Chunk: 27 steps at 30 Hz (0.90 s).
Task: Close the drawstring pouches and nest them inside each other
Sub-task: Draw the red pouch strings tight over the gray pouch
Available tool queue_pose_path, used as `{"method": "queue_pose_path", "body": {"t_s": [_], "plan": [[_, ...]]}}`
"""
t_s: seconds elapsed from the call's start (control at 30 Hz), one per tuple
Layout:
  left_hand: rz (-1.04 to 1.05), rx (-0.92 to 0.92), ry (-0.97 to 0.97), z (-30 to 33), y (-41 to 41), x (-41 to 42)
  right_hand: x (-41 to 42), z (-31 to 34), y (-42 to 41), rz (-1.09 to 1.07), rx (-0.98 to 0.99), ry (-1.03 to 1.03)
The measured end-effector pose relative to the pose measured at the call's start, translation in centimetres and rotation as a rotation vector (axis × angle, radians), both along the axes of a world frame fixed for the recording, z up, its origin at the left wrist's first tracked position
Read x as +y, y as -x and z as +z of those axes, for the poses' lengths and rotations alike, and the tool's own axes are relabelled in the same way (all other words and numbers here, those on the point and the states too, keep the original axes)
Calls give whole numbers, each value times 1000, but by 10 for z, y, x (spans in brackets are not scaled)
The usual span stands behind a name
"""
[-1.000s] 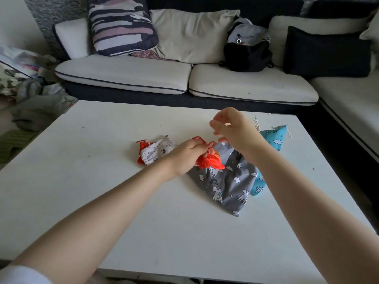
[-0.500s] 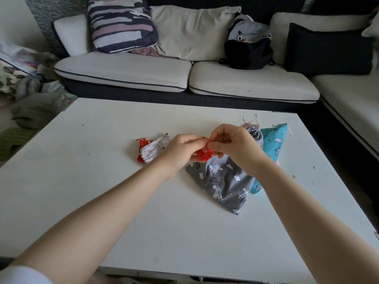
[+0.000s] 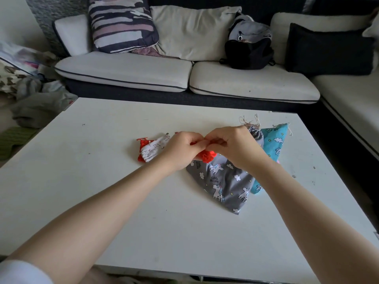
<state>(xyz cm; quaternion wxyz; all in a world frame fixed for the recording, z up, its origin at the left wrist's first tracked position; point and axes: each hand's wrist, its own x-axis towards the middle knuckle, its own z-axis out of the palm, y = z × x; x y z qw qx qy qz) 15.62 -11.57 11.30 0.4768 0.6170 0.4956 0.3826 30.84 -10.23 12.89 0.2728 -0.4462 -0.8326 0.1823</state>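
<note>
Left hand (image 3: 181, 149) and right hand (image 3: 233, 146) together near the middle of the white table (image 3: 102, 181), fingertips meeting, fingers of both curled and pinching the same small bunch of red fabric (image 3: 207, 155) — apparently the gathered mouth or cord of a red pouch, though too little visible to tell which. Knuckles turned up, thumbs tucked under; the red bunch held just above the grey pouch.

Pouches, counted: four in view. White pouch with red trim (image 3: 152, 149), lying on the surface just left of the left hand, mouth gathered. Grey unicorn pouch (image 3: 223, 181), flat on the surface under and in front of the hands, its pointed corner toward the near edge, its cinched top with pale cords behind the right hand toward the far edge. Blue unicorn pouch (image 3: 274, 144), partly under the grey one, nearer the right edge, top cinched, lower tip showing beside the right forearm. Red one between the fingers, mostly hidden.

Beyond the far edge — a sofa (image 3: 127, 70) with white seat cushions, one striped pillow (image 3: 121, 23), one beige pillow (image 3: 190, 29), one dark pillow (image 3: 328, 50) and one black-and-grey backpack (image 3: 249, 48). Heap of clothes (image 3: 30, 99) on the floor past the left edge.
</note>
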Motion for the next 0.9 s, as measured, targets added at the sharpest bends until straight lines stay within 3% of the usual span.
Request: {"method": "queue_pose_path", "body": {"t_s": [0.13,0.27,0.43,0.53,0.7,0.77,0.9], "plan": [[14,97,-28,6,0,1,3,0,1,-16,-25,-98],[33,327,-194,9,1,0,5,-5,3,-14,-24,-190],[88,518,-348,7,3,4,3,-15,6,-28,-261,-349],[69,575,-459,9,4,6,1,-17,7,-45,-235,-382],[41,585,-635,3,7,7,2,-7,4,-76,58,-49],[41,539,-672,4,6,7,3,0,1,-49,185,243],[57,438,-718,7,7,6,3,4,-6,33,633,769]]}}
